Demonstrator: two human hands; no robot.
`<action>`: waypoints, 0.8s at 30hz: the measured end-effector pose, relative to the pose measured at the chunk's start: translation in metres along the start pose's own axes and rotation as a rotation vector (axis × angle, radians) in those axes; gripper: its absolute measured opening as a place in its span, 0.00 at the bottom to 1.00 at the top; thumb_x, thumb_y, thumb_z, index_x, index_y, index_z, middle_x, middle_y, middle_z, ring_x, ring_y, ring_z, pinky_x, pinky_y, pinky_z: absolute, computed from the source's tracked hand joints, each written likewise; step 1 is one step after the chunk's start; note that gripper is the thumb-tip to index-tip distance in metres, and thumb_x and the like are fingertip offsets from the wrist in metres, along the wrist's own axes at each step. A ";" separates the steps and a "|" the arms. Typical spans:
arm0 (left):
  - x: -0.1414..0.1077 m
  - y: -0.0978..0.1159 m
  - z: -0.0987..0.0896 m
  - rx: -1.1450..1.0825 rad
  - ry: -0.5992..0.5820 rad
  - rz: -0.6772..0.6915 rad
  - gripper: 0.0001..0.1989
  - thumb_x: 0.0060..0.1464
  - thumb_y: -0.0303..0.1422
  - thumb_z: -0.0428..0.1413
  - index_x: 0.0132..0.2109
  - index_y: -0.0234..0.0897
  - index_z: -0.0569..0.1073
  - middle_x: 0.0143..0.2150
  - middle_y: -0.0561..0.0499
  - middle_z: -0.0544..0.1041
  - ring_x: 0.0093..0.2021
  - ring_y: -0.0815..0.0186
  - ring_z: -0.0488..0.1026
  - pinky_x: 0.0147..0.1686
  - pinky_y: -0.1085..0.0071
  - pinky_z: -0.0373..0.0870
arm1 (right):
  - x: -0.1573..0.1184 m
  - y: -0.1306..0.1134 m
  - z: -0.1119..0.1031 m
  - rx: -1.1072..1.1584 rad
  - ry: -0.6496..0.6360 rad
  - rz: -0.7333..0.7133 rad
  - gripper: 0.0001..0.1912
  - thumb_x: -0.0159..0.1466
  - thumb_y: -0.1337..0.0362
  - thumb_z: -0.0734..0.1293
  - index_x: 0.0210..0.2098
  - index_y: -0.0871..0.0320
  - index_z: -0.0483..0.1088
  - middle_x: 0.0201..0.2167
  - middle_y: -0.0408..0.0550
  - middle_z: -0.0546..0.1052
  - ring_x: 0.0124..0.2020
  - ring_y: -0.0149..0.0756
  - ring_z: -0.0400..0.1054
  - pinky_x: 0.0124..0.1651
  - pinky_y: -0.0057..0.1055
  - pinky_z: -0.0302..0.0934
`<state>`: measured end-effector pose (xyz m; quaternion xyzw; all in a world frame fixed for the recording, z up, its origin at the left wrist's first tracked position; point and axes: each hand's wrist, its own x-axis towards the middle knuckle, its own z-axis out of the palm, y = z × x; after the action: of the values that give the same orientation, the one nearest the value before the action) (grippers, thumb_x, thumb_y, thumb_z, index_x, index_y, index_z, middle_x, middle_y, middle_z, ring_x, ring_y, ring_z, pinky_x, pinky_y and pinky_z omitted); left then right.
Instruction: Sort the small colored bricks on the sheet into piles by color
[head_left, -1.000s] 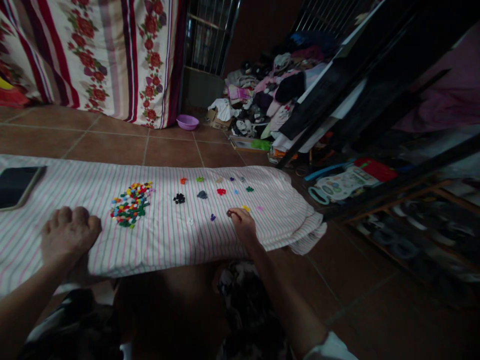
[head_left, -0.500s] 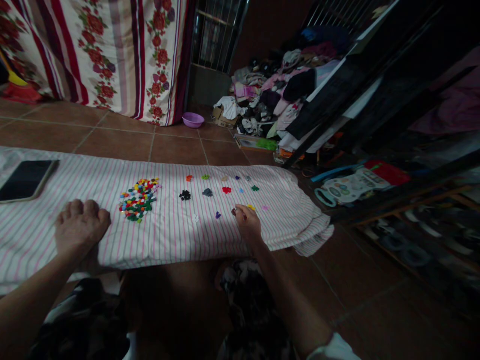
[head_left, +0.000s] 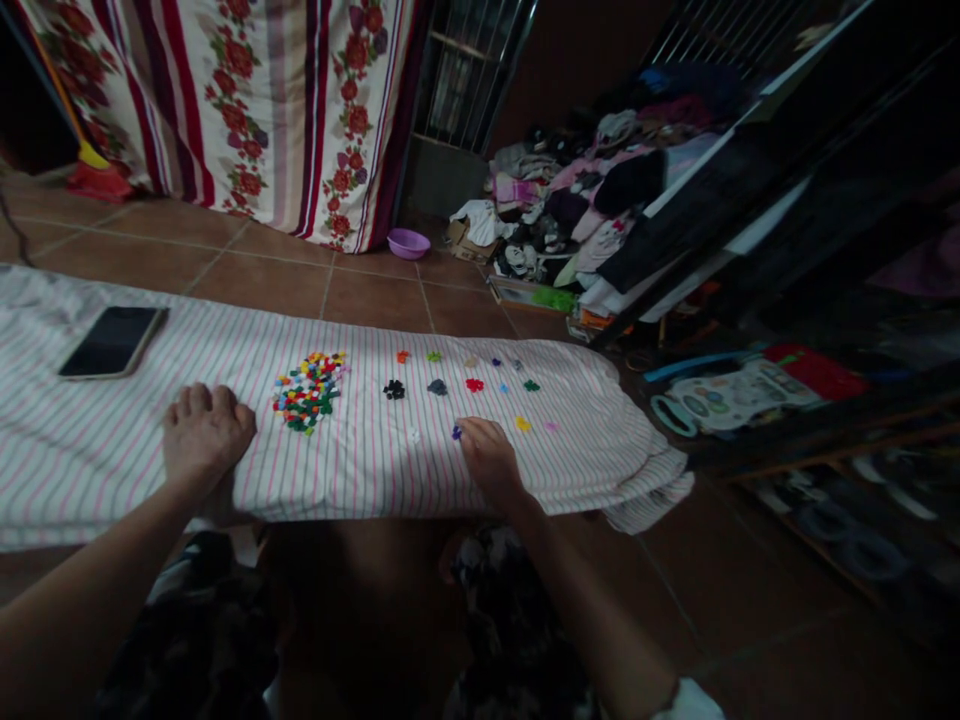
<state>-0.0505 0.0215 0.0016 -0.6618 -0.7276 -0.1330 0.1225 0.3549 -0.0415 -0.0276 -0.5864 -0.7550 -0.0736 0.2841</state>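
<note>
My left hand (head_left: 204, 430) rests on the striped cloth (head_left: 360, 470), palm down with its fingers laid out and holding nothing. To its right is a mixed heap of small coloured pieces (head_left: 309, 392). My right hand (head_left: 489, 455) is over the cloth's near side, thumb and fingers drawn together at a few purple pieces (head_left: 457, 432). Its fingertips partly cover them, and I cannot make out what is pinched. Around it lie small single-colour groups: black pieces (head_left: 394, 390), grey pieces (head_left: 437, 387), red pieces (head_left: 475, 385), yellow pieces (head_left: 523, 424) and white pieces (head_left: 414, 434).
A phone (head_left: 112, 342) lies on the cloth at the left. More small groups, such as orange pieces (head_left: 403, 356) and dark green pieces (head_left: 532, 386), form rows. Beyond are a purple basin (head_left: 409, 243), a clothes pile (head_left: 570, 200) and a broom (head_left: 97, 175).
My right hand has shifted left from the brown pieces to the purple ones and now hides the brown. My left hand stays on the cloth. The view has turned slightly left.
</note>
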 end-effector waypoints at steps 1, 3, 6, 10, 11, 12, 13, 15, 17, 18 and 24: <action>0.000 0.000 0.001 -0.016 0.006 -0.002 0.23 0.59 0.36 0.38 0.47 0.25 0.70 0.47 0.30 0.70 0.54 0.44 0.66 0.50 0.53 0.63 | 0.000 -0.001 0.001 -0.004 -0.015 -0.001 0.17 0.67 0.67 0.56 0.48 0.59 0.74 0.45 0.54 0.78 0.48 0.42 0.70 0.53 0.41 0.64; 0.000 -0.001 0.001 -0.046 0.018 0.000 0.22 0.58 0.36 0.39 0.47 0.26 0.71 0.47 0.29 0.71 0.54 0.43 0.66 0.50 0.51 0.63 | 0.002 -0.004 0.002 -0.007 -0.046 -0.005 0.17 0.67 0.66 0.57 0.49 0.59 0.74 0.46 0.55 0.78 0.49 0.42 0.70 0.53 0.41 0.63; 0.001 0.000 0.000 -0.056 0.015 0.000 0.21 0.58 0.36 0.39 0.47 0.28 0.71 0.48 0.29 0.71 0.55 0.44 0.66 0.50 0.51 0.63 | 0.005 -0.009 0.000 0.007 -0.064 -0.004 0.17 0.68 0.65 0.57 0.48 0.59 0.74 0.46 0.55 0.78 0.49 0.42 0.70 0.54 0.41 0.63; 0.002 0.001 -0.001 -0.018 -0.017 -0.031 0.20 0.58 0.35 0.40 0.46 0.28 0.70 0.49 0.31 0.71 0.56 0.46 0.66 0.51 0.52 0.63 | 0.013 -0.024 -0.002 0.079 -0.086 -0.031 0.17 0.68 0.66 0.56 0.47 0.57 0.75 0.45 0.53 0.79 0.49 0.42 0.70 0.54 0.42 0.63; 0.002 0.001 -0.001 -0.015 -0.023 -0.032 0.20 0.58 0.35 0.39 0.46 0.28 0.70 0.49 0.32 0.71 0.56 0.46 0.66 0.52 0.53 0.62 | 0.015 -0.029 0.000 0.111 -0.102 -0.037 0.17 0.68 0.66 0.56 0.46 0.56 0.75 0.45 0.52 0.79 0.49 0.41 0.70 0.54 0.42 0.63; 0.002 0.001 0.000 -0.013 -0.026 -0.029 0.20 0.59 0.35 0.39 0.47 0.28 0.70 0.49 0.32 0.71 0.56 0.47 0.65 0.52 0.53 0.62 | 0.017 -0.035 0.003 0.144 -0.120 -0.037 0.17 0.68 0.66 0.56 0.46 0.56 0.75 0.45 0.52 0.79 0.48 0.41 0.70 0.54 0.42 0.64; 0.002 0.001 0.000 -0.010 -0.027 -0.027 0.20 0.59 0.35 0.39 0.47 0.28 0.70 0.49 0.31 0.71 0.56 0.47 0.65 0.52 0.54 0.62 | 0.019 -0.040 0.006 0.171 -0.140 -0.032 0.17 0.67 0.66 0.57 0.46 0.56 0.75 0.45 0.51 0.79 0.48 0.40 0.71 0.54 0.42 0.64; 0.003 0.000 0.001 0.004 -0.026 -0.027 0.20 0.59 0.35 0.39 0.47 0.28 0.70 0.49 0.31 0.71 0.56 0.47 0.65 0.51 0.54 0.62 | 0.022 -0.050 0.015 0.193 -0.171 -0.003 0.16 0.65 0.68 0.58 0.46 0.56 0.75 0.45 0.52 0.79 0.48 0.40 0.70 0.54 0.41 0.65; 0.003 -0.001 0.002 0.020 -0.022 -0.025 0.20 0.59 0.35 0.39 0.46 0.28 0.70 0.48 0.32 0.71 0.55 0.47 0.65 0.50 0.55 0.62 | 0.025 -0.056 0.023 0.181 -0.188 0.027 0.17 0.62 0.70 0.59 0.46 0.57 0.75 0.44 0.53 0.79 0.48 0.41 0.70 0.55 0.41 0.64; 0.003 -0.001 0.003 0.023 -0.020 -0.018 0.20 0.59 0.35 0.39 0.46 0.28 0.70 0.48 0.32 0.71 0.55 0.47 0.65 0.50 0.55 0.62 | 0.026 -0.058 0.027 0.173 -0.189 0.037 0.18 0.61 0.71 0.59 0.46 0.58 0.75 0.44 0.53 0.79 0.47 0.41 0.71 0.55 0.41 0.64; 0.003 -0.003 0.009 -0.021 0.012 -0.021 0.19 0.59 0.35 0.40 0.47 0.29 0.69 0.52 0.30 0.70 0.58 0.46 0.64 0.53 0.52 0.61 | 0.029 -0.060 0.033 0.191 -0.200 0.010 0.17 0.61 0.72 0.58 0.44 0.58 0.75 0.43 0.53 0.79 0.45 0.42 0.70 0.53 0.42 0.64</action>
<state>-0.0537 0.0270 -0.0057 -0.6547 -0.7322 -0.1459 0.1183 0.2838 -0.0206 -0.0274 -0.5649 -0.7802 0.0586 0.2623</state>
